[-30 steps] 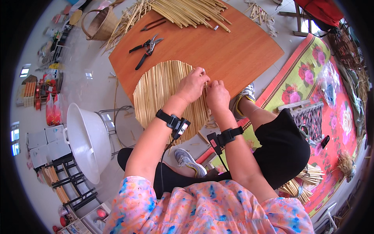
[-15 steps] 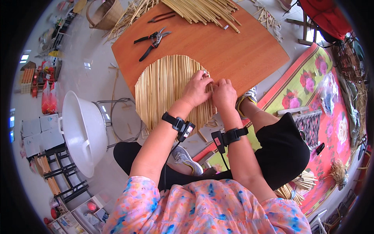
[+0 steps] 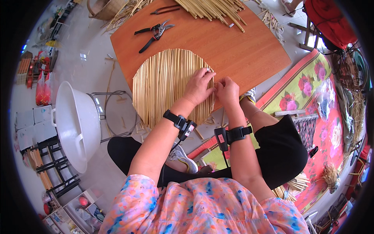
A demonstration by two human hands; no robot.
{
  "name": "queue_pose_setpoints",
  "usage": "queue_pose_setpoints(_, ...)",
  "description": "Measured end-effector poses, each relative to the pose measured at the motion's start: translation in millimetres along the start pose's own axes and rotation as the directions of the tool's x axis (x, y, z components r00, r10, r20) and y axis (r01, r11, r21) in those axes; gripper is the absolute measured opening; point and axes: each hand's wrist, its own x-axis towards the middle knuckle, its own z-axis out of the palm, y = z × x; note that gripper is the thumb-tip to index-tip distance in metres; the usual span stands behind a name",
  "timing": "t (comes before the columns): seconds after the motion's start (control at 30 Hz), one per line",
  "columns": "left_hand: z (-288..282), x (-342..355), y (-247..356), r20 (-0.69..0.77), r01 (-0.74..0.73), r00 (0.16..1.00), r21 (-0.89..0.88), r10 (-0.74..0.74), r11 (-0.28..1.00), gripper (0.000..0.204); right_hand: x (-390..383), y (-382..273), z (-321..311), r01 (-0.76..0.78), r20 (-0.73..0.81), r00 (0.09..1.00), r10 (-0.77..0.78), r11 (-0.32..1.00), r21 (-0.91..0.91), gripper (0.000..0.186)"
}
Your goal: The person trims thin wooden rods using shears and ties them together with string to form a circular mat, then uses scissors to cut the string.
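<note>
Mat [image 3: 163, 85] points its sticks [image 3: 154, 93] away from the person [image 3: 202, 206]; left hand [image 3: 197, 87] grips its right rim; right hand [image 3: 229, 92], beside it: grip unclear.

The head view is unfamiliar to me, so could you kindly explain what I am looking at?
There is no robot here: these are a person's own bare hands, with a black device strapped to each wrist. The picture comes from a wide fisheye camera worn on the head, looking down, so straight edges bend near the rim.

On the wooden table lie pruning shears, a slim dark tool, a pile of stalks and a rounded mat of stalks. The left hand rests at the mat's right edge; the right hand is beside it, fingers bent inward. Whether anything thin is pinched there is too small to tell.
</note>
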Motion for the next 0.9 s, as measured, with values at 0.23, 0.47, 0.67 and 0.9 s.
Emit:
queue_pose_setpoints(0.23, 1.5, -4.2, -8.0, 0.011, -0.015, 1.000, -0.020, 0.015, 1.000, 0.049, -6.3, -15.0, -8.2, 0.132, 0.053, 0.991, -0.124, 0.973, -0.189, 0.020)
queue_pose_setpoints(0.47, -0.8, -8.6, -11.9, 0.032, -0.029, 0.999, -0.059, 0.031, 0.998, 0.048, -11.2, -18.7, -3.8, 0.132, 0.035, 0.991, -0.128, 0.904, -0.407, 0.021)
queue_pose_setpoints(0.67, 3.8, -12.1, -19.8, 0.000, -0.093, 0.996, -0.050, 0.093, 0.994, 0.052, -4.4, -12.9, -18.0, 0.065, 0.118, 0.993, -0.019, 0.913, -0.402, 0.022)
queue_pose_setpoints(0.9, 7.5, -14.5, -25.3, -0.011, -0.109, 0.994, -0.048, 0.109, 0.993, 0.052, -3.2, 7.1, -12.9, -0.269, 0.241, 0.948, 0.206, 0.926, 0.264, 0.024)
